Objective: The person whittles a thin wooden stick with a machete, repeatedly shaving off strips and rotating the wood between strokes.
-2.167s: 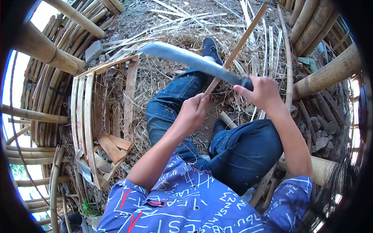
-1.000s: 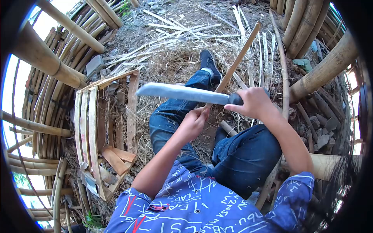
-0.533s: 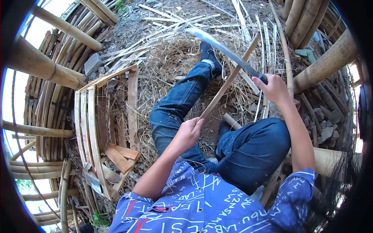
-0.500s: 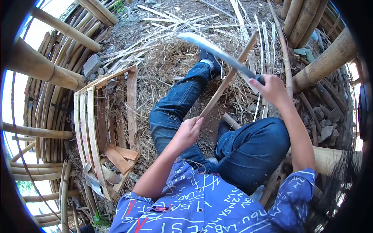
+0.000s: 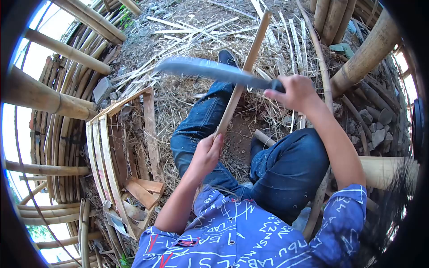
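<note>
My left hand (image 5: 207, 154) is closed round the lower end of a long bamboo strip (image 5: 230, 107), which slants up and away over my legs. In my right hand (image 5: 296, 93) is the dark handle of a machete (image 5: 203, 71). Its long, curved blade points left and crosses the strip above the middle, overlapping it in this view. The blade's edge is slightly blurred. Beneath the strip are my bent legs in jeans (image 5: 199, 118) and one dark shoe (image 5: 227, 58).
A slatted wooden crate (image 5: 105, 156) stands at my left with wood offcuts inside. Thin split strips (image 5: 192, 29) and shavings litter the ground ahead. Thick bamboo poles (image 5: 366, 53) rise on both sides. Broken stones (image 5: 377, 134) lie at the right.
The machete has swung left and levelled out across the strip. The strip has tilted more upright, and both hands have shifted a little left.
</note>
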Tool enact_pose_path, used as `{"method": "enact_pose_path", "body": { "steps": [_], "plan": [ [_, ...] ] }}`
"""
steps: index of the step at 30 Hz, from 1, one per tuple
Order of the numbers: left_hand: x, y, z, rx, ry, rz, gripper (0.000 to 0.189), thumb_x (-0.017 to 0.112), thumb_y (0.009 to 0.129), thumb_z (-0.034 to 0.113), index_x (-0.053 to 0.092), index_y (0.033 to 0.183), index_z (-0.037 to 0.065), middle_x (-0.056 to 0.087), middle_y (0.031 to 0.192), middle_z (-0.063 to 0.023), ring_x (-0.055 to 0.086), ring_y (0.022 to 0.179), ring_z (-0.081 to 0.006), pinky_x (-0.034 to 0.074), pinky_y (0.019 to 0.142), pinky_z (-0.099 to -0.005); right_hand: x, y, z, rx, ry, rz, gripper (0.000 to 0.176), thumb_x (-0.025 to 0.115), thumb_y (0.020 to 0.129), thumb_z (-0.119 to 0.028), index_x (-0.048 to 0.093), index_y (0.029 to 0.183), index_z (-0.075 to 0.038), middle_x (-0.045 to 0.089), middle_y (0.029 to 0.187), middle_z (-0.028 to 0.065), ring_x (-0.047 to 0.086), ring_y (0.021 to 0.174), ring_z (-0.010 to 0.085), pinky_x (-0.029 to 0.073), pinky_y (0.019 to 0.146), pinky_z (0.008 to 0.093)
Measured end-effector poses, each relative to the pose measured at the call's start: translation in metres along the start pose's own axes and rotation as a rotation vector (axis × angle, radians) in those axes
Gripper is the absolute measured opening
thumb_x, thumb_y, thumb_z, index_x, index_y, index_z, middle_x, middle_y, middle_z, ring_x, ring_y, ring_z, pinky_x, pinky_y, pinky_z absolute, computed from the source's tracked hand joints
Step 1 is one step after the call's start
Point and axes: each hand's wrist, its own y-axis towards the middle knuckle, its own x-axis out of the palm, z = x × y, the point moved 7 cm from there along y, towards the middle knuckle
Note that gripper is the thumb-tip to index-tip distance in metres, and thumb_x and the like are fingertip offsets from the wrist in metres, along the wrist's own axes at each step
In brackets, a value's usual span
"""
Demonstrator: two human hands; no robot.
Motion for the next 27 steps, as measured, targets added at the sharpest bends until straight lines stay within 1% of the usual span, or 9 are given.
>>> {"method": "enact_pose_path", "body": {
  "steps": [4, 5, 8, 11, 13, 16, 19, 24, 27],
  "plan": [
    [-0.006, -0.031, -0.036, -0.059, 0.129, 0.01, 0.035, 0.046, 0.101, 0.028, 0.054, 0.084, -0.002, 0.041, 0.061, 0.0028, 0.037, 0.059, -0.0064, 0.033, 0.05, -0.0283, 0.004, -0.008, 0.087, 0.374, 0.197, 0.059, 0.07, 0.048, 0.085, -0.071, 0.066, 0.071, -0.005, 0.061, 0.062, 0.0134, 0.064, 0.06, 0.0287, 0.049, 0.059, 0.0405],
    [-0.008, -0.032, -0.039, -0.061, 0.134, 0.011, 0.035, 0.046, 0.101, 0.028, 0.054, 0.084, -0.002, 0.041, 0.061, 0.0028, 0.037, 0.059, -0.0064, 0.033, 0.05, -0.0283, 0.004, -0.013, 0.093, 0.321, 0.188, 0.151, 0.069, 0.048, 0.085, -0.07, 0.066, 0.07, -0.005, 0.061, 0.061, 0.0121, 0.063, 0.059, 0.0284, 0.048, 0.058, 0.0406],
    [-0.008, -0.032, -0.048, -0.093, 0.079, -0.009, 0.035, 0.045, 0.102, 0.028, 0.053, 0.083, 0.0, 0.04, 0.061, 0.0036, 0.037, 0.059, -0.0057, 0.033, 0.051, -0.0276, 0.007, -0.022, 0.083, 0.337, 0.181, 0.107, 0.067, 0.05, 0.085, -0.069, 0.066, 0.071, -0.005, 0.061, 0.06, 0.0109, 0.063, 0.059, 0.0288, 0.049, 0.058, 0.0403],
    [0.0, -0.018, -0.032, -0.06, -0.043, -0.029, 0.038, 0.042, 0.103, 0.032, 0.049, 0.075, 0.008, 0.041, 0.061, 0.0082, 0.036, 0.053, -0.0018, 0.029, 0.046, -0.0218, 0.006, -0.021, 0.031, 0.236, 0.269, -0.133, 0.067, 0.053, 0.083, -0.069, 0.068, 0.079, -0.004, 0.062, 0.062, 0.012, 0.064, 0.06, 0.0299, 0.051, 0.062, 0.0403],
    [0.006, -0.012, -0.021, -0.014, -0.037, -0.03, 0.038, 0.041, 0.104, 0.033, 0.049, 0.075, 0.009, 0.04, 0.061, 0.0089, 0.034, 0.052, -0.001, 0.027, 0.045, -0.0207, 0.004, -0.017, 0.003, 0.015, 0.107, -0.156, 0.068, 0.055, 0.08, -0.071, 0.068, 0.079, -0.005, 0.063, 0.062, 0.0139, 0.066, 0.062, 0.0304, 0.052, 0.063, 0.0416],
    [0.006, -0.013, -0.017, -0.01, -0.043, -0.005, 0.034, 0.045, 0.102, 0.026, 0.05, 0.078, 0.003, 0.04, 0.063, 0.0057, 0.036, 0.058, -0.0042, 0.032, 0.05, -0.0256, 0.0, -0.013, -0.019, -0.13, -0.001, -0.106, 0.069, 0.056, 0.077, -0.072, 0.068, 0.078, -0.004, 0.062, 0.061, 0.016, 0.067, 0.064, 0.0321, 0.052, 0.064, 0.0432],
    [0.003, -0.017, -0.006, 0.063, 0.03, 0.051, 0.034, 0.043, 0.103, 0.03, 0.051, 0.079, 0.008, 0.04, 0.061, 0.0083, 0.034, 0.054, -0.0014, 0.027, 0.047, -0.0212, -0.005, -0.01, -0.016, -0.155, -0.006, -0.032, 0.07, 0.056, 0.076, -0.073, 0.067, 0.077, -0.003, 0.061, 0.059, 0.0169, 0.066, 0.063, 0.0333, 0.052, 0.063, 0.0429],
    [0.001, -0.013, 0.003, 0.096, 0.103, 0.049, 0.033, 0.043, 0.103, 0.03, 0.051, 0.08, 0.007, 0.041, 0.062, 0.0076, 0.035, 0.055, -0.0021, 0.028, 0.047, -0.0218, -0.01, -0.014, -0.008, -0.18, 0.01, 0.069, 0.066, 0.061, 0.076, -0.069, 0.066, 0.077, -0.003, 0.057, 0.054, 0.016, 0.064, 0.058, 0.0344, 0.05, 0.057, 0.0419],
    [0.003, -0.011, 0.0, 0.065, 0.113, 0.032, 0.033, 0.045, 0.102, 0.026, 0.053, 0.084, 0.0, 0.042, 0.06, 0.0042, 0.037, 0.056, -0.0046, 0.031, 0.048, -0.0268, -0.008, -0.017, 0.001, -0.134, -0.03, 0.022, 0.066, 0.059, 0.076, -0.07, 0.067, 0.078, -0.004, 0.058, 0.055, 0.0155, 0.064, 0.058, 0.0345, 0.051, 0.058, 0.042]
  ]
}}
